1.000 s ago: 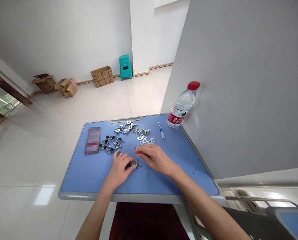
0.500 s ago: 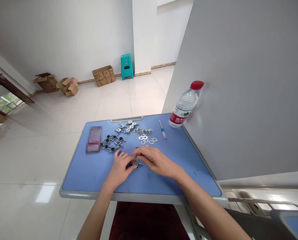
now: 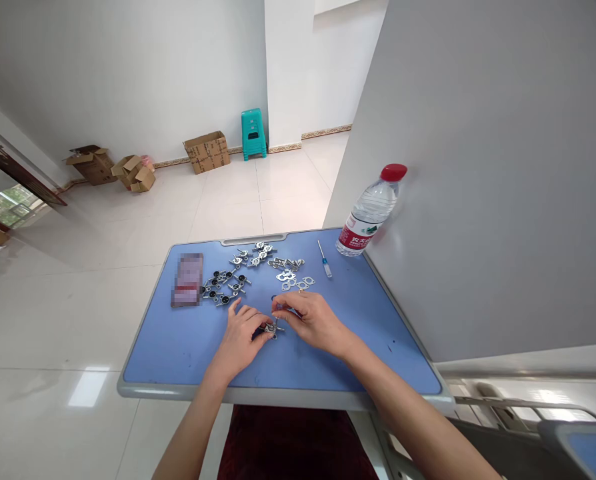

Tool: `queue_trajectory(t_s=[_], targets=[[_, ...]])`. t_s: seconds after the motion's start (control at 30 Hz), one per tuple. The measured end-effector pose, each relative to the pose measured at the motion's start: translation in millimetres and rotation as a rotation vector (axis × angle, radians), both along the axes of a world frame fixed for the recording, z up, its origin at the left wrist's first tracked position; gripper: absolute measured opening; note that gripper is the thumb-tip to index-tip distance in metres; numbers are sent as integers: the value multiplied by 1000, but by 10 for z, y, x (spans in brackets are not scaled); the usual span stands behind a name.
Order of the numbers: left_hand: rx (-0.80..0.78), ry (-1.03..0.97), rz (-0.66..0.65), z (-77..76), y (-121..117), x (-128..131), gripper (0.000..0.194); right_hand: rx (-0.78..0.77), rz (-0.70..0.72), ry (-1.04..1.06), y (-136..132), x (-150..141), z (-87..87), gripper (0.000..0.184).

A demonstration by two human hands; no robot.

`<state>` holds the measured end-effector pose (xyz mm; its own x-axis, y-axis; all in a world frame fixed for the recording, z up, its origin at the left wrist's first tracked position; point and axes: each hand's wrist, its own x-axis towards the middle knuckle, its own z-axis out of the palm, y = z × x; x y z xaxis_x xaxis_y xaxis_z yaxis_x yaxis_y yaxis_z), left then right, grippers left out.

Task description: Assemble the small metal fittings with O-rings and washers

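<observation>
Right hand [image 3: 311, 320] shifts slightly away from the left hand [image 3: 241, 335], pinching a slim tool [image 3: 277, 321]; left hand clamps a metal fitting [image 3: 274, 330], probably light, rigid: grip its body

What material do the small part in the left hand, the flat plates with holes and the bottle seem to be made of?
Small part: probably metal; silvery grey with glints, though the left hand partly covers it.
Flat plates: likely metal sheet, smooth and pale silver; exact metal unclear.
Bottle: apparently clear, glossy plastic; its wall is see-through, with ridges and highlights.
</observation>
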<state>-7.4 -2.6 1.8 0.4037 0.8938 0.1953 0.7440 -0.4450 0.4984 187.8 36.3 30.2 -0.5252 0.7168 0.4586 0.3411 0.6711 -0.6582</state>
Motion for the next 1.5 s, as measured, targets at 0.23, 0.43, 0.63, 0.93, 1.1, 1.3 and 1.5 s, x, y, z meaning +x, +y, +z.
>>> queue_trajectory(t_s=[0.23, 0.43, 0.63, 0.93, 1.1, 1.3, 1.5], targets=[[-4, -7, 2, 9, -1, 2, 6, -46, -4, -5, 13, 0, -36, 13], [-18, -24, 9, 15, -2, 2, 6, 26, 144, -14, 6, 27, 4, 28], [-25, -28, 7, 16, -9, 4, 6, -47, 195, 6, 10, 65, 86, 27], [-18, -42, -6, 23, -17, 10, 5, 11, 75, 24, 31, 51, 33, 22], [-7, -37, -2, 12, -16, 10, 6, 34, 37, 36, 36, 31, 6, 20], [5, -19, 21, 6, -37, 20, 6, -1, -22, -3, 6, -10, -30, 14], [6, -36, 31, -8, -64, 18, 7, 17, 55, 35, -14, -64, -71, 17]])
